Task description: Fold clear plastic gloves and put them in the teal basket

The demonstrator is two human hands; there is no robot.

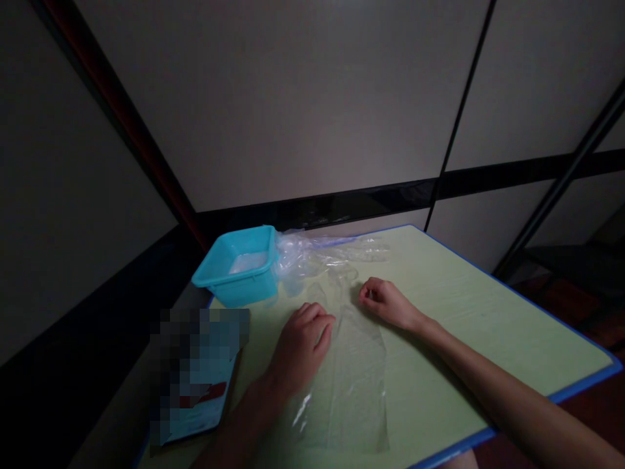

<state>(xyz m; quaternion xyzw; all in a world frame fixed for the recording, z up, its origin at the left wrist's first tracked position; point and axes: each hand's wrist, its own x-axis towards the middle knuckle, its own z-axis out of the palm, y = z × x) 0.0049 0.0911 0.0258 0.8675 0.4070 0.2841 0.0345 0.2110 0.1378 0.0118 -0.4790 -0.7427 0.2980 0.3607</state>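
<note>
A thin see-through plastic bag [361,384] lies spread flat on the table between my forearms, with a few creases catching light. My left hand [303,339] is at the bag's upper left, palm down, fingers bent and close together; what is under the fingertips is hidden. Just past the bag's upper right is my right hand [388,303], its fingers curled toward the thumb near the bag's top. Whether anything thin is in that curl, I cannot make out. Beyond both hands, a crumpled heap of clear plastic bags [317,251] spreads along the far edge.
A turquoise plastic basin [244,286] with something whitish inside stands at the table's far left, touching the heap. A tablet-like device [209,391], partly pixelated, lies at the left edge. The pale green table [488,332] has a blue rim; pale wall panels [312,98] rise behind it.
</note>
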